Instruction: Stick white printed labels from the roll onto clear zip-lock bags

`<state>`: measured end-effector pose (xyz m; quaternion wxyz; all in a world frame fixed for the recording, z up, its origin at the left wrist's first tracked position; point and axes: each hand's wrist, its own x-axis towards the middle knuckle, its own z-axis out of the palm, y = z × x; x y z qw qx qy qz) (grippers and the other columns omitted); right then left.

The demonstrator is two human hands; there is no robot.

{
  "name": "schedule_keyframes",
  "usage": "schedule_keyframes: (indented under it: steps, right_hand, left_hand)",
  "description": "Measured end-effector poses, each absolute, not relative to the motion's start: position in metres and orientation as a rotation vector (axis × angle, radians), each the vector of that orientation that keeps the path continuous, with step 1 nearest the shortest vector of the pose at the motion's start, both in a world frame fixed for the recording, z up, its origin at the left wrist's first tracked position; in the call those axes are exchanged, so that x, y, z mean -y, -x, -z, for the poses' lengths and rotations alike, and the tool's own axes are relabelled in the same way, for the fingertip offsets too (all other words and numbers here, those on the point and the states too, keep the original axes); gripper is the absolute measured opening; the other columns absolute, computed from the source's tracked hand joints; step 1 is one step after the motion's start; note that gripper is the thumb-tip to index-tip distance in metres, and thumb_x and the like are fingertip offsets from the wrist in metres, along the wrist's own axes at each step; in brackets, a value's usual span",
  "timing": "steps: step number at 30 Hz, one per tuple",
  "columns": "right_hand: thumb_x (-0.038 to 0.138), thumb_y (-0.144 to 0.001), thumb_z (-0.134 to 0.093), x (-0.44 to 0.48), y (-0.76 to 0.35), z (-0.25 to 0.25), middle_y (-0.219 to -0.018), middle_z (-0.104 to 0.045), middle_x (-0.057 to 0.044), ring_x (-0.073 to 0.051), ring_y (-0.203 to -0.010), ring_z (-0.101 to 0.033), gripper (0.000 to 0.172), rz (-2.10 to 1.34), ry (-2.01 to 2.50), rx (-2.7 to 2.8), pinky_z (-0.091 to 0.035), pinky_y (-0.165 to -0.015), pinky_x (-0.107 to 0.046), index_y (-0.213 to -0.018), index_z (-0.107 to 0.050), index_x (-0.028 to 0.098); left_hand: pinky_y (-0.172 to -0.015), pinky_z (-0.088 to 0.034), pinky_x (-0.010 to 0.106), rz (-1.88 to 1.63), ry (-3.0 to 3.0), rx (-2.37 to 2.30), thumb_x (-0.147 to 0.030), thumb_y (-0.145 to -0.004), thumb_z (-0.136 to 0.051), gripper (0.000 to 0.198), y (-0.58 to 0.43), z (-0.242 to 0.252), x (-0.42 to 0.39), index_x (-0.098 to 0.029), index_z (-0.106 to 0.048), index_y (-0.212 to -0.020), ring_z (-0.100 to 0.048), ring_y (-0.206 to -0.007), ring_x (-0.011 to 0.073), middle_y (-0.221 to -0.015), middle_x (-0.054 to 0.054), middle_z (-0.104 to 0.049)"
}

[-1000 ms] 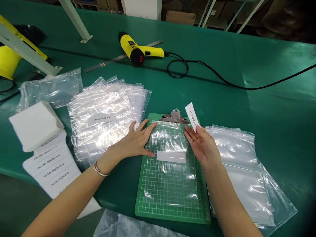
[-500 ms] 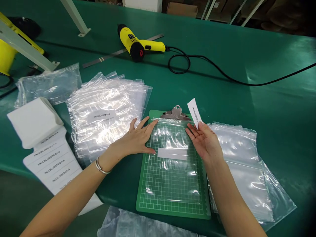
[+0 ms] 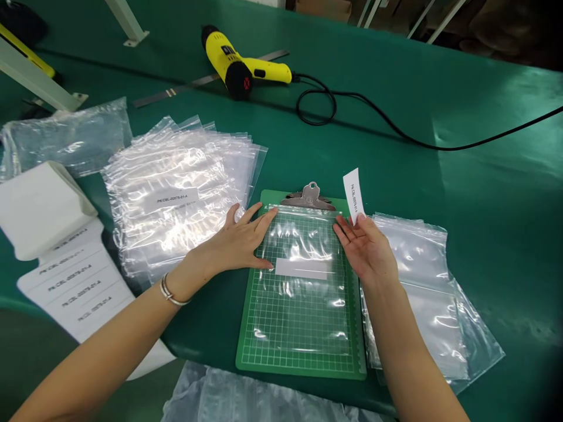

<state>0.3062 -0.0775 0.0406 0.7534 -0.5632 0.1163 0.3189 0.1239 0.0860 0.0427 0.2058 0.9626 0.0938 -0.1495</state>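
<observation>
**Left hand (image 3: 235,240) spread on a zip bag (image 3: 303,310), right hand (image 3: 365,249) pinching a paper label (image 3: 353,195)**

The zip bag lies flat on a green gridded board (image 3: 250,346), its top edge tucked just below the steel clip (image 3: 309,196) of the clipboard. A white panel (image 3: 302,268) sits across the bag's upper half. The left hand rests with its fingers spread, pressing on the bag's upper left corner, and a thin metal bangle (image 3: 169,291) circles that wrist. The right hand is turned partly palm up beside the bag's upper right corner, holding the narrow label upright at the thumb, just right of the clip.

To the left, a loose stack of zip bags (image 3: 176,176) fans out, touching the clipboard's edge, with a strip of printed white labels (image 3: 74,281) beyond it. More bags (image 3: 417,281) lie to the right. A yellow heat gun (image 3: 233,64), its black cord (image 3: 316,105) looped, lies on the green table (image 3: 484,76) beside a metal strip (image 3: 176,94).
</observation>
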Motion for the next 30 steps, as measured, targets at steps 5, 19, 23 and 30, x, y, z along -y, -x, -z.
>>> schedule_keyframes:
  steps: [5, 19, 23, 30]
  right_hand:
    - [0.017, -0.076, -0.063, 0.076, -0.304, -0.039, -0.076, -0.068, 0.0, -0.015, -0.082, -0.067, 0.002, -0.663, 1.279, -0.249, -0.054, -0.083, -0.03, -0.076, -0.065, 0.017]
    - [0.024, -0.072, -0.069, 0.079, -0.304, -0.038, -0.082, -0.066, 0.0, -0.016, -0.09, -0.064, 0.008, -0.689, 1.331, -0.193, -0.052, -0.089, -0.032, -0.076, -0.063, 0.022]
    - [0.022, -0.074, -0.067, 0.078, -0.307, -0.042, -0.076, -0.065, 0.002, -0.013, -0.083, -0.065, 0.003, -0.689, 1.334, -0.22, -0.055, -0.08, -0.026, -0.072, -0.064, 0.023]
    - [0.023, -0.059, -0.078, 0.096, -0.3, -0.062, -0.053, -0.061, 0.004, -0.004, -0.041, -0.051, 0.011, -0.67, 1.453, -0.12, -0.042, -0.035, -0.011, -0.061, -0.067, 0.019]
  left_hand:
    - [-0.102, 0.003, 0.062, 0.466, -2.67, -0.228, -0.065, -0.07, -0.058, 0.114, -0.123, -0.041, -0.087, -0.013, 0.015, -0.141, 0.004, -0.137, 0.034, -0.147, 0.022, -0.015]
    - [-0.101, 0.0, 0.063, 0.472, -2.687, -0.201, -0.057, -0.068, -0.066, 0.123, -0.123, -0.039, -0.086, -0.012, 0.025, -0.137, 0.006, -0.136, 0.0368, -0.146, 0.024, -0.019]
    - [-0.101, 0.0, 0.065, 0.469, -2.697, -0.201, -0.056, -0.068, -0.067, 0.122, -0.124, -0.038, -0.085, -0.012, 0.024, -0.137, 0.004, -0.135, 0.0392, -0.147, 0.024, -0.014]
    - [-0.101, -0.002, 0.065, 0.49, -2.729, -0.204, -0.057, -0.067, -0.068, 0.129, -0.125, -0.035, -0.084, -0.014, 0.034, -0.132, 0.006, -0.135, 0.0387, -0.149, 0.02, -0.005]
